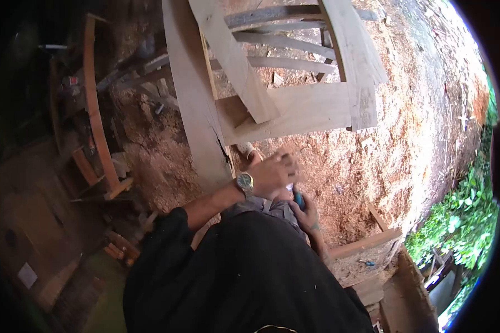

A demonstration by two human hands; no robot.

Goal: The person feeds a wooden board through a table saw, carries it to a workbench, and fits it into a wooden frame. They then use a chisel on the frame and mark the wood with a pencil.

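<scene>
My left hand (273, 176), with a gold watch (245, 183) on its wrist, is held out over my lap. Motion smears its fingers, so their grip cannot be made out. Just below and to the right, my right hand (307, 215) is closed around a small teal-blue object (299, 198), perhaps a handle; most of it is hidden by the fingers. Beyond the left hand, a foot in a sandal (246, 150) shows beside the end of a long pale board (191, 94).
Ahead stands a frame of pale boards (300, 108) with several curved wooden slats (286, 44) behind it. Wood shavings (339, 183) cover the ground. A reddish plank (94, 105) stands at left; a wooden batten (365, 244) lies at right, near green plants (455, 227).
</scene>
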